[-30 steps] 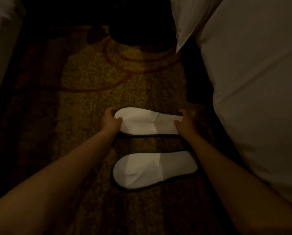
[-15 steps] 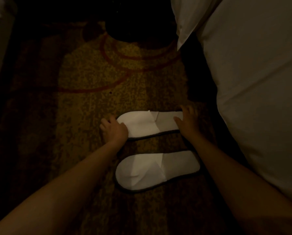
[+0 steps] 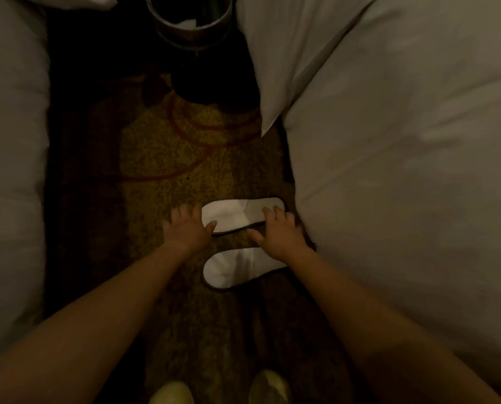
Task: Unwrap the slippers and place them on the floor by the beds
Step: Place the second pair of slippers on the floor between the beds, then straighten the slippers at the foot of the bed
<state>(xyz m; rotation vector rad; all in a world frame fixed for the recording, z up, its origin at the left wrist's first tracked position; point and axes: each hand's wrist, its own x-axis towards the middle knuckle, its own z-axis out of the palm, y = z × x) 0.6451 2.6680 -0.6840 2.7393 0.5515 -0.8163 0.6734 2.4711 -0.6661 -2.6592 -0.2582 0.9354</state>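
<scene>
Two white slippers lie flat on the patterned carpet (image 3: 161,147) in the aisle between two beds, both set crosswise with their toes to the left. The far slipper (image 3: 237,215) is a flat, soft-looking white shape with a closed toe cover over its left half, an open insole on the right, and a thin dark sole edge along its near side. The near slipper (image 3: 237,266) looks the same: white top, creased toe cover, dark rim around the sole. The two are parallel and near each other, with a strip of carpet between them. No brand, label or writing can be made out on either; the light is dim.

The left hand (image 3: 186,228) is spread, palm down, at the toe end of the far slipper, thumb touching its edge. The right hand (image 3: 279,231) is also spread loosely, fingers resting on the heel end of the far slipper, and covers the heel end of the near one. Neither hand grips anything.

The right bed (image 3: 403,170), covered in white bedding, is just beside the slippers' heels; the left bed (image 3: 10,170) is well apart. A metal bin (image 3: 189,30) stands at the far end of the aisle. Two light shoe tips (image 3: 269,384) show at the bottom edge.
</scene>
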